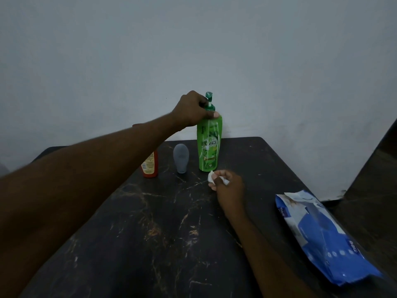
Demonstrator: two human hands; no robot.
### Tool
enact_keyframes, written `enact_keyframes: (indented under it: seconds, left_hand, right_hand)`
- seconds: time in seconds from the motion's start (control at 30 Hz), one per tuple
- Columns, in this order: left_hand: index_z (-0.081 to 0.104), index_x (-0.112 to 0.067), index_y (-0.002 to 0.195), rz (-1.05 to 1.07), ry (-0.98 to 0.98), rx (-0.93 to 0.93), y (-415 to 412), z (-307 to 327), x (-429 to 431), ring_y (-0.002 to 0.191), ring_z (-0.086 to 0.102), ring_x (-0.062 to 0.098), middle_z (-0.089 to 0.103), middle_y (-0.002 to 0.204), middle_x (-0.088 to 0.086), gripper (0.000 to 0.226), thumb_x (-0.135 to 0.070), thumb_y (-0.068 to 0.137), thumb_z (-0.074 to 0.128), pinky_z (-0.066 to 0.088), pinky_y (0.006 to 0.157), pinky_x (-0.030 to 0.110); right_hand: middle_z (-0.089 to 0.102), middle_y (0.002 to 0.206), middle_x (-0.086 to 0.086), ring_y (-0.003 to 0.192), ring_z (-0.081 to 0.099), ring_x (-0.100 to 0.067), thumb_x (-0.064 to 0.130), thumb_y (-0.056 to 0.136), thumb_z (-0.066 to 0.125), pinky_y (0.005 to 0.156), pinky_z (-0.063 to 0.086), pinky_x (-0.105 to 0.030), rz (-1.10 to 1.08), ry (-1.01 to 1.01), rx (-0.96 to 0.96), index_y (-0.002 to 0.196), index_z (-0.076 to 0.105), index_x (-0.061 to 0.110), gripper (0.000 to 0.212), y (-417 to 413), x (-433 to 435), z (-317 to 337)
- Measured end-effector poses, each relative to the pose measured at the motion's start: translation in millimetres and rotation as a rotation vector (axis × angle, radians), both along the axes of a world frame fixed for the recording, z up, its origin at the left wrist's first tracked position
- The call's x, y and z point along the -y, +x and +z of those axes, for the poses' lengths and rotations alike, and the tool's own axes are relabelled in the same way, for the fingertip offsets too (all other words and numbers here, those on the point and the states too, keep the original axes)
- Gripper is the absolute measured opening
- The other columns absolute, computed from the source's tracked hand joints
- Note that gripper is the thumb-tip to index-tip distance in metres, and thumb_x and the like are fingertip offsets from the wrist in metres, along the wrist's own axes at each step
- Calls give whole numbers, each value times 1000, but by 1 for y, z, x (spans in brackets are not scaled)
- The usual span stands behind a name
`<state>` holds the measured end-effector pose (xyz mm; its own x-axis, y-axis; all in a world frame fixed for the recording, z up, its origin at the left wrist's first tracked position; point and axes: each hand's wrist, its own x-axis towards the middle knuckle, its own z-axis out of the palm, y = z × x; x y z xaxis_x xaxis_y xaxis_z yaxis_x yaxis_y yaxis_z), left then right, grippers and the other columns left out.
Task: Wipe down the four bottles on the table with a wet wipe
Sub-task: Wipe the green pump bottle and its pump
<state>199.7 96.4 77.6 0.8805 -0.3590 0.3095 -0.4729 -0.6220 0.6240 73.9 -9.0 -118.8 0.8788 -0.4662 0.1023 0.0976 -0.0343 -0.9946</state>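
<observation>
A tall green pump bottle (209,145) stands upright near the back of the dark table (163,222). My left hand (193,109) grips its neck just under the pump. My right hand (227,187) rests on the table in front of the bottle's base and pinches a crumpled white wet wipe (211,176). A small grey bottle (181,158) stands upside down on its cap to the left of the green one. Further left is a red bottle (150,166), partly hidden behind my left forearm. No fourth bottle shows.
A blue and white wet wipe pack (322,237) lies at the table's right edge, its flap open. A plain wall rises right behind the table. A dark piece of furniture (373,190) stands to the right of the table.
</observation>
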Motion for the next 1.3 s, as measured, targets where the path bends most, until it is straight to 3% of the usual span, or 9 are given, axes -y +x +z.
enact_keyframes:
  seconds: [0.13,0.27,0.43,0.5,0.6,0.83,0.97,1.1,1.3]
  left_hand:
    - [73,6,99,7,-167,-87,-16,14,-6,88,75,27,73,100,21,46,-29,75,91,65,74,45]
    - [64,14,100,20,-297,-188,-48,15,-20,82,77,22,72,105,24,48,-21,78,88,64,62,35]
    - [62,-6,91,88,-492,-284,-100,-18,-51,82,78,27,68,104,34,30,-20,80,87,64,64,39]
    - [61,-5,90,117,-593,-359,-130,-38,-66,82,78,28,74,99,28,29,-19,82,85,65,70,44]
    - [65,4,93,207,-746,-448,-174,-64,-84,82,78,26,78,93,16,30,-20,86,81,61,62,32]
    - [74,-8,105,298,-1011,-697,-252,-117,-122,86,78,21,80,98,10,19,-20,90,73,61,62,28]
    - [57,-6,124,334,-1190,-760,-272,-135,-135,95,77,27,77,109,14,51,-13,79,79,65,75,42]
    - [44,-25,128,331,-1173,-714,-276,-151,-150,92,76,32,72,113,13,69,-4,73,82,62,81,53]
    - [71,0,106,186,-915,-782,-271,-158,-173,97,76,28,75,112,20,39,-10,70,79,64,80,34]
  right_hand:
    - [74,85,-11,71,74,-16,10,92,67,60,56,-23,-21,86,9,96,69,5,7,-16,7,9]
    - [75,90,-1,78,73,-12,10,91,66,66,58,-24,-95,130,17,102,70,13,11,-59,24,22]
    - [72,92,11,87,68,-3,20,91,68,76,55,-24,-207,-23,44,95,70,29,10,-118,41,22]
    - [71,95,14,86,68,0,22,90,68,77,56,-23,-216,-65,15,100,70,30,12,-142,42,19]
    - [71,96,14,83,68,4,20,91,68,70,57,-20,-183,-109,-7,112,70,26,21,-167,41,17]
    - [71,98,11,85,65,6,23,91,68,70,50,-7,-147,-271,-22,111,72,25,20,-206,18,9]
    - [66,90,21,86,61,12,24,91,70,71,41,1,-184,-408,23,101,69,34,14,-214,7,8]
    - [65,92,21,89,61,10,23,92,69,74,42,0,-181,-467,0,98,68,37,16,-213,-3,4]
    - [62,90,14,84,62,8,11,88,68,75,48,-8,-208,-543,52,93,75,18,10,-205,-10,9]
